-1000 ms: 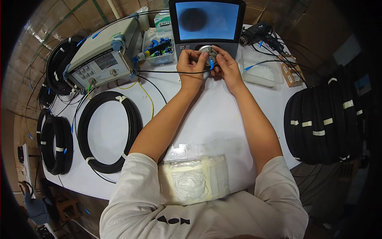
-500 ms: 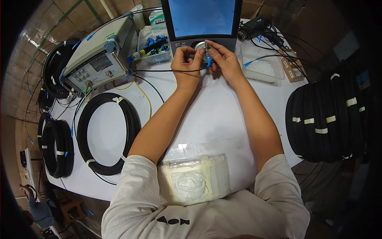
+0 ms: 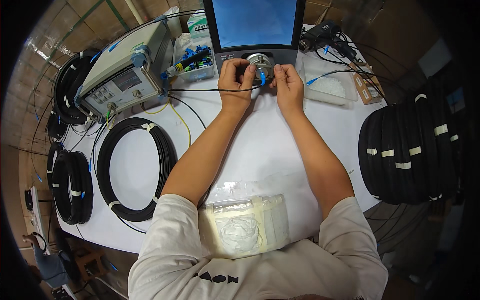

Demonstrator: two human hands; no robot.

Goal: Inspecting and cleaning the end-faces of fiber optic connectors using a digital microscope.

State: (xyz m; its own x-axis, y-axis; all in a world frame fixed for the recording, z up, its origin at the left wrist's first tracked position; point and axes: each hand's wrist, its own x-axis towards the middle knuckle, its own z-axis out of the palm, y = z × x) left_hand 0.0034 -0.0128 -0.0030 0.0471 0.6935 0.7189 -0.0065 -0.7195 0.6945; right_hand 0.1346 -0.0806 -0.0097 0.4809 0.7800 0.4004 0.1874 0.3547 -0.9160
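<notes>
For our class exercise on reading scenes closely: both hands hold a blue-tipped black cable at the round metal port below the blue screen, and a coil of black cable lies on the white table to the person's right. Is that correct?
Not quite. In the head view the flat coil of black cable lies on the white table to the person's left, not right. The rest holds: the left hand and right hand hold the blue-tipped black cable at the round metal port below the blue screen.

To your left a grey test box (image 3: 125, 80) sits beside a clear bin (image 3: 192, 62) of blue connectors. A black cable coil (image 3: 135, 167) lies on the white table (image 3: 260, 150), a plastic bag (image 3: 245, 225) nearest you, stacked coils (image 3: 410, 150) at right.
</notes>
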